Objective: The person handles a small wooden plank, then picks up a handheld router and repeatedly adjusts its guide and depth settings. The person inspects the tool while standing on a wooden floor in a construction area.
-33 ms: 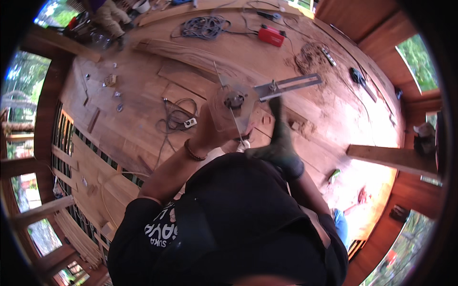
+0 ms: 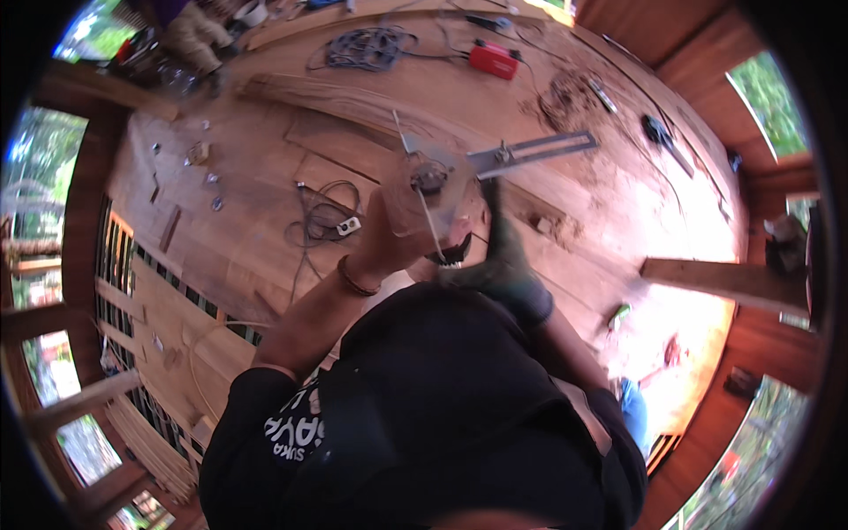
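A small router [image 2: 430,179] is held up in front of my chest, its base plate facing up toward me. The plate is clear, and a slotted metal guide arm [image 2: 541,152] with a wing-type fastener sticks out to the right. A thin straight edge or rod crosses the plate. My bare left hand [image 2: 393,234], a beaded bracelet at the wrist, is wrapped round the router's left side. Close by on the right is my right hand [image 2: 505,272] in a dark green-grey glove, thumb stretched up and fingers pointing left. Whether it touches the router's body is partly hidden.
On the plank floor are a bundled cable [image 2: 367,49], a red box-shaped machine [image 2: 493,59], a cord with a white socket [image 2: 348,227], a heap of shavings [image 2: 565,97] and a dark power tool [image 2: 658,132]. Another person's legs [image 2: 196,37] stand far left. A timber post [image 2: 715,281] rises right.
My gloved right hand has shifted slightly left, nearer the router's body. The router stays in my left hand, and the whole view has moved a little.
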`<action>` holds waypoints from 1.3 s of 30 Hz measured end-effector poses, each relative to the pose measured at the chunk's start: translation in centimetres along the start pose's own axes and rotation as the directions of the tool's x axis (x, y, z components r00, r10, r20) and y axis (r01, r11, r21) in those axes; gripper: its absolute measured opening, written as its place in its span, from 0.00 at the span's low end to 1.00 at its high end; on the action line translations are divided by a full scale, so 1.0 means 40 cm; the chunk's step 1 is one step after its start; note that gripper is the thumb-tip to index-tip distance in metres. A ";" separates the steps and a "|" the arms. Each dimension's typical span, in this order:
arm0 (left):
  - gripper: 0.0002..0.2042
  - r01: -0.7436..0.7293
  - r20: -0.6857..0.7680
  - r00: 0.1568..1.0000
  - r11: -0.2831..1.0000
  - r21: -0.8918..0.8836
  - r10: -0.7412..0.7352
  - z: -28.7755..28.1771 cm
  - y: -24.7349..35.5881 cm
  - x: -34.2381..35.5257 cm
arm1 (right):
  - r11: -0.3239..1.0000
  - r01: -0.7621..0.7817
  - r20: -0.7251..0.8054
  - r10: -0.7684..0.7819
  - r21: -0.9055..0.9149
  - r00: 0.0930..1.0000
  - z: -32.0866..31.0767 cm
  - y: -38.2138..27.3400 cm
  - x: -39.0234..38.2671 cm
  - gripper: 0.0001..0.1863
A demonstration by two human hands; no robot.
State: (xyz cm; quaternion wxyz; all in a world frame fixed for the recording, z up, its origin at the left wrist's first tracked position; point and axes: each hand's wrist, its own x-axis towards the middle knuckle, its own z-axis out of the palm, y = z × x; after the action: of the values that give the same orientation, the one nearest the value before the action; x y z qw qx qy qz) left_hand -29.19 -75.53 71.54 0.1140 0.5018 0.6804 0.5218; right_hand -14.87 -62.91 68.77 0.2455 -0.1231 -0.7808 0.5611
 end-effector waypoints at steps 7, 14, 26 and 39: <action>0.35 0.517 0.500 0.833 0.654 -0.551 -0.238 0.050 -0.106 0.062 | 0.929 -0.344 0.089 0.334 0.141 0.938 -0.007 0.104 -0.051 0.32; 0.33 0.666 0.899 0.436 0.690 -0.285 -0.049 0.211 -0.287 -0.129 | 0.567 -0.148 -0.319 0.637 0.810 0.702 -0.046 0.126 -0.211 0.29; 0.17 0.133 0.955 0.279 0.989 0.062 -0.097 0.185 -0.399 -0.059 | 0.698 0.225 -0.733 0.637 0.680 0.238 -0.144 0.016 -0.464 0.26; 0.11 -0.306 0.093 0.448 0.250 -0.918 0.889 0.297 0.396 0.450 | 0.671 0.331 -0.748 0.605 0.663 0.273 -0.441 0.103 -0.517 0.28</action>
State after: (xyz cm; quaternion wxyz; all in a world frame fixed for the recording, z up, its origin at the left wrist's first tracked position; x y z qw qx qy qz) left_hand -20.66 -54.79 86.12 0.3122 0.7610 0.0110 0.5686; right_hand 11.54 -56.78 64.26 0.6278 -0.3995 -0.1633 0.6477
